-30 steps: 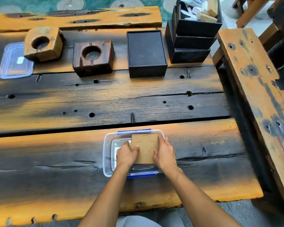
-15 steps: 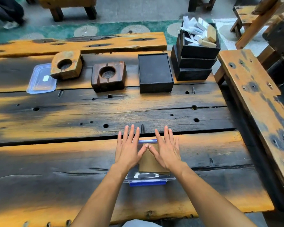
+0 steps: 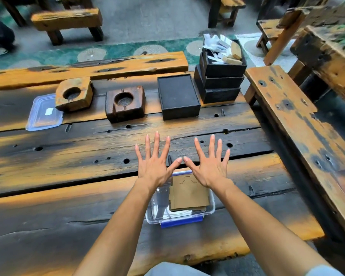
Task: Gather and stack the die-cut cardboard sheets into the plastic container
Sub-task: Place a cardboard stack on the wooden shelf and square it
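Head view looks down on both hands raised flat above the worktop [image 3: 48, 206], palms down. Left hand [image 3: 154, 166] and right hand [image 3: 208, 168] sit at the middle of the frame, all fingers spread wide, holding nothing, thumb tips almost meeting. Just below them, lower centre, the clear plastic container [image 3: 212, 208] stands on the near plank with the cardboard sheets [image 3: 188, 194] stacked inside, toward its right side. Both wrists cover the container's far corners and the top edge of the stack, so only part of the curved die-cut line shows on the top sheet. How many sheets lie in the stack cannot be made out. Something pale lies under the stack, unclear through the plastic. At the left of the frame a clear lid [image 3: 43, 116] lies partly under a wooden block [image 3: 74, 94].
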The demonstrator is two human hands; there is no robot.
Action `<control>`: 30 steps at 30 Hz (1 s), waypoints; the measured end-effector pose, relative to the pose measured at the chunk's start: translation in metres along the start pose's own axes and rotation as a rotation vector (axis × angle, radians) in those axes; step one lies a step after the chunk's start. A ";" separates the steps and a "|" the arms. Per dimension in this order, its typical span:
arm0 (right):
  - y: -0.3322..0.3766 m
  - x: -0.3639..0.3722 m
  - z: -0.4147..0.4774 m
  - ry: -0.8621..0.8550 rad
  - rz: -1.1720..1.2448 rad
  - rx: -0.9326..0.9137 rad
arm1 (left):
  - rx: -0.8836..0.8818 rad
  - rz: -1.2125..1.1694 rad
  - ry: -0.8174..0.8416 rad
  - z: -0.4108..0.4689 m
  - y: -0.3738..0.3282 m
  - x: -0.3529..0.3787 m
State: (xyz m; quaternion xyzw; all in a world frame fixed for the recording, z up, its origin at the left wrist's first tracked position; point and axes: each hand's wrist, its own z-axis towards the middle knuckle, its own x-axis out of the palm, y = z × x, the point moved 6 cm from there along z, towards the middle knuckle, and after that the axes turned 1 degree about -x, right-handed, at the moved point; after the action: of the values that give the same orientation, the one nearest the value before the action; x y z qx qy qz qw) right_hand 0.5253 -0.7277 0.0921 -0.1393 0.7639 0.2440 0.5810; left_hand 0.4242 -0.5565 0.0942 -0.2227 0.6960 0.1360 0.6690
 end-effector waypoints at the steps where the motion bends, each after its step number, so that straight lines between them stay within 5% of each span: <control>1: -0.006 -0.002 -0.004 -0.033 0.006 0.025 | 0.028 -0.001 -0.009 0.001 -0.007 0.000; 15: -0.140 -0.019 -0.112 -0.253 0.084 0.469 | 0.527 -0.039 -0.005 -0.009 -0.169 0.013; 30: -0.278 0.019 -0.381 -0.364 0.154 1.065 | 1.158 0.044 0.053 -0.200 -0.384 0.064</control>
State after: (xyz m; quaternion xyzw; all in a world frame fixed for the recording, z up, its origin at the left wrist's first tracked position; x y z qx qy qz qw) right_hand 0.3457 -1.1635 0.0939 0.2734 0.6772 -0.1128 0.6738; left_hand 0.4384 -0.9942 0.0857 0.1910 0.6778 -0.2586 0.6613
